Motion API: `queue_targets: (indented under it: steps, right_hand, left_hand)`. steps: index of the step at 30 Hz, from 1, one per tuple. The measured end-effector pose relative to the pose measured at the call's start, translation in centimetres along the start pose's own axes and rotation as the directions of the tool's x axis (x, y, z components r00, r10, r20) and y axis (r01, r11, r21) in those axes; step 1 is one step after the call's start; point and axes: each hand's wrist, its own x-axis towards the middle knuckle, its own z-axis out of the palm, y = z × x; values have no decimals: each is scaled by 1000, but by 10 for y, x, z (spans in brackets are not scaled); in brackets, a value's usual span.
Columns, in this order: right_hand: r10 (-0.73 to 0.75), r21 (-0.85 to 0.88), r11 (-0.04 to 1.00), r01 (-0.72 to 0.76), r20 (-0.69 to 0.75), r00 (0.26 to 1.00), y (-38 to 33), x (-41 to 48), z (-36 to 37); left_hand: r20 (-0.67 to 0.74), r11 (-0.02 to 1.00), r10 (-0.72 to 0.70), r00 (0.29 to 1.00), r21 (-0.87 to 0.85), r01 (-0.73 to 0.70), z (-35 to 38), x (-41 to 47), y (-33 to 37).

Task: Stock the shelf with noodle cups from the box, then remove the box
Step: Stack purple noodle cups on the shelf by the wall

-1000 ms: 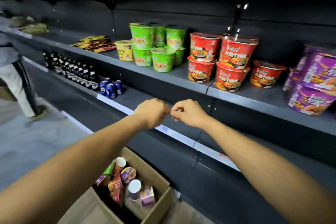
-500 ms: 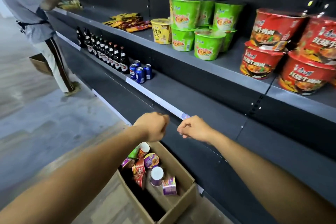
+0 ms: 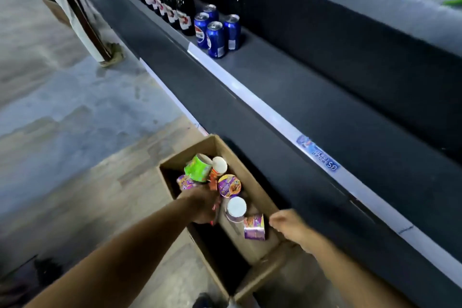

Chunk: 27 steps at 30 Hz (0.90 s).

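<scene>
the left hand (image 3: pixel 202 205) is plunged knuckles-up into the cardboard box (image 3: pixel 250 177), its fingers buried among the noodle cups. a scrap of red wrapper shows by the fingertips, but i cannot tell whether it grips anything. the right hand (image 3: pixel 287 226) hovers over the box's right rim toward the near corner, fingers curled in and, as far as the motion blur allows, holding nothing.

the box sits open on the floor (image 3: pixel 75 107) at the foot of the shelving. its walls are plain matte brown, and its near half is dark. the cups crowd the far half. a glossy green cup (image 3: pixel 198 169) lies on its side by the far corner, touching a cup that shows a round white base (image 3: pixel 219 165). a purple foil-lidded cup (image 3: pixel 229 185) faces up just beside the right wall. nearer lie a second white-based cup (image 3: pixel 236 207) and a tipped purple cup (image 3: pixel 254 227) close to the right hand. another purple cup (image 3: pixel 185 182) peeks out by the left wall.

above, the smooth dark grey shelf (image 3: pixel 300 97) carries a white price strip (image 3: pixel 235 86) along its front edge. four shiny blue cans (image 3: pixel 216 35) stand at that edge, beside a row of dark bottles (image 3: pixel 172 0).
</scene>
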Motion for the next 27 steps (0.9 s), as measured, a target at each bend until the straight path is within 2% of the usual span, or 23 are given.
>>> queue_targets:
  steps: [5, 13, 19, 23, 25, 27]
  right_hand:
    - [126, 73, 989, -127, 22, 992, 77, 72, 59]
    - [375, 185, 914, -360, -52, 926, 168, 189, 128]
    - [416, 287, 889, -358, -177, 892, 219, 298, 163]
    - [479, 241, 869, -432, -193, 856, 266, 359, 184]
    - [514, 251, 852, -459, -235, 825, 282, 382, 187]
    - [483, 229, 871, -434, -238, 843, 300, 403, 191]
  left_hand:
    - [211, 1000, 4, 977, 2, -4, 86, 66, -17]
    - [201, 992, 124, 972, 3, -127, 205, 188, -11]
    - [202, 975, 186, 962, 85, -206, 281, 280, -4]
    - [177, 899, 338, 924, 229, -373, 322, 339, 10]
    - [131, 836, 468, 874, 256, -486, 340, 364, 20]
    - [86, 768, 576, 813, 285, -574, 356, 387, 32]
